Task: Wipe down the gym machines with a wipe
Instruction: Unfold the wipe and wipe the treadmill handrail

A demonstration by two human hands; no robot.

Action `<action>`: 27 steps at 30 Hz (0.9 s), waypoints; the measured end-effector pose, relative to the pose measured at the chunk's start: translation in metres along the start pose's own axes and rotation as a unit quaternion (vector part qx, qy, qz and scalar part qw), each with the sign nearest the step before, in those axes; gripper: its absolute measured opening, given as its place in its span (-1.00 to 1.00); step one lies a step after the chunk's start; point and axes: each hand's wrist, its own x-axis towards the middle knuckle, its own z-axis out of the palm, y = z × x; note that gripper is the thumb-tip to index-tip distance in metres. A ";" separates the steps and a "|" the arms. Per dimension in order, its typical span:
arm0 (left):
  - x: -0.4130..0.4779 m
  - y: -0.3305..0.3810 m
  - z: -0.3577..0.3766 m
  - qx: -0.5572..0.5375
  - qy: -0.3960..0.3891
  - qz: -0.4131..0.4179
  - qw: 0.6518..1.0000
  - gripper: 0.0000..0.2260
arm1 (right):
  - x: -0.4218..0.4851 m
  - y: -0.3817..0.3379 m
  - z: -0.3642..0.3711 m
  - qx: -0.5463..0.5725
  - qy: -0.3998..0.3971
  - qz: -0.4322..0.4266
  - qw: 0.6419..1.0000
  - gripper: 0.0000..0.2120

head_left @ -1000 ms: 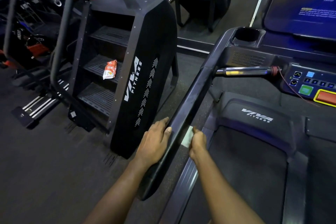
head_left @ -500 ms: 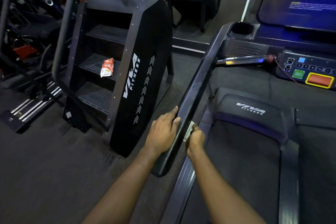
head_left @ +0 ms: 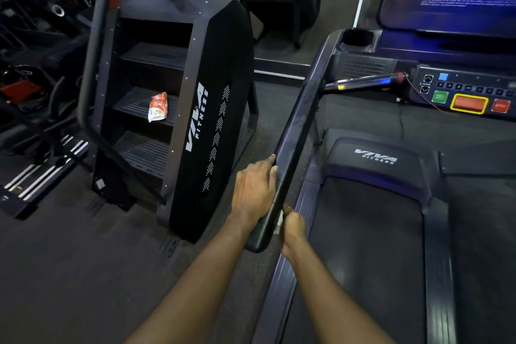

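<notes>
Down the treadmill handrail (head_left: 296, 142) the right hand (head_left: 293, 227) had slid the wipe (head_left: 280, 221) almost to its near end, grip pinched on it, left hand (head_left: 254, 193) resting flat on the outer side; that rail seemed nearly wiped

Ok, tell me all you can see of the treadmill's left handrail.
The handrail is a long, dark, matte bar, plastic or rubber by its look. It slopes down from the console toward the camera and ends in a rounded tip. The left hand rests on its outer side; the right hand holds a white wipe against its inner side near the tip.
</notes>
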 end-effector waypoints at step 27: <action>-0.092 -0.053 -0.056 -0.074 -0.190 0.095 0.974 -0.58 | -0.096 0.043 0.033 0.238 0.147 0.005 0.960 -0.69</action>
